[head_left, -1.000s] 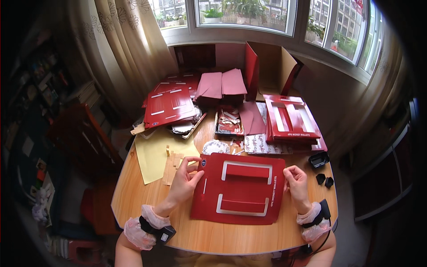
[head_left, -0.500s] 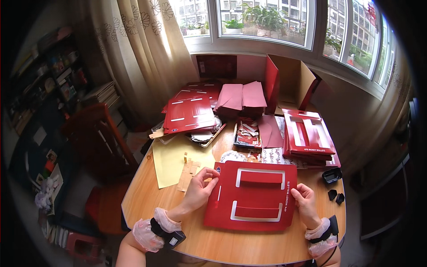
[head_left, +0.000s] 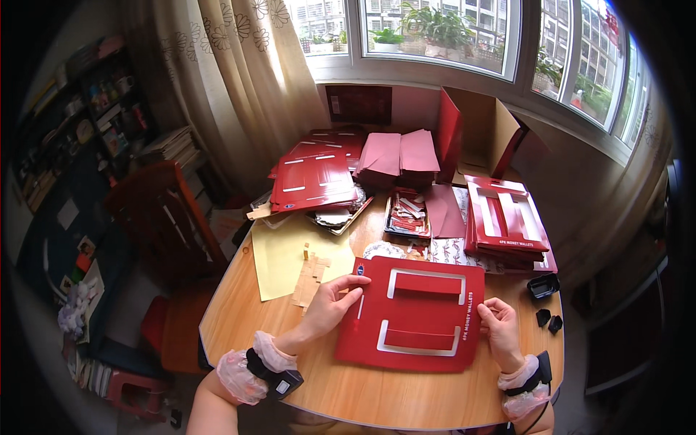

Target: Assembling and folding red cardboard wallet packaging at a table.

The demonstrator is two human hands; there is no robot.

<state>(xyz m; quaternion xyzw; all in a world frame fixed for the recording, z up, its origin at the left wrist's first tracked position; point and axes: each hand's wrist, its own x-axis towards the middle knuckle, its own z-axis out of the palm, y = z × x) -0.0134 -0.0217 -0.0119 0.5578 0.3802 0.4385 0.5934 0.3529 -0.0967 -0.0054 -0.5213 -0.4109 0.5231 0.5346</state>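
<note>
A flat red card sleeve (head_left: 428, 303) with two white-edged cut-outs, each crossed by a red strip, lies in front of me near the table's front. My left hand (head_left: 330, 308) pinches its upper left edge, with the fingertips on the front by a small blue badge. On the opposite side, my right hand (head_left: 500, 328) has thumb and fingers closed on the right edge. The sleeve's underside is hidden.
Behind the sleeve, a yellow sheet (head_left: 279, 261) carries small tan tape pieces (head_left: 312, 281). Stacks of red cards (head_left: 315, 181), pink envelopes (head_left: 380, 154) and similar red sleeves (head_left: 507, 217) stand farther back, near an open carton (head_left: 475, 134). Small black parts (head_left: 542, 286) lie at right.
My left fingertips have shifted slightly right, farther over the sleeve's corner. The sleeve has tilted a little in my hands; the right hand keeps its hold. The whole view has shifted slightly.
</note>
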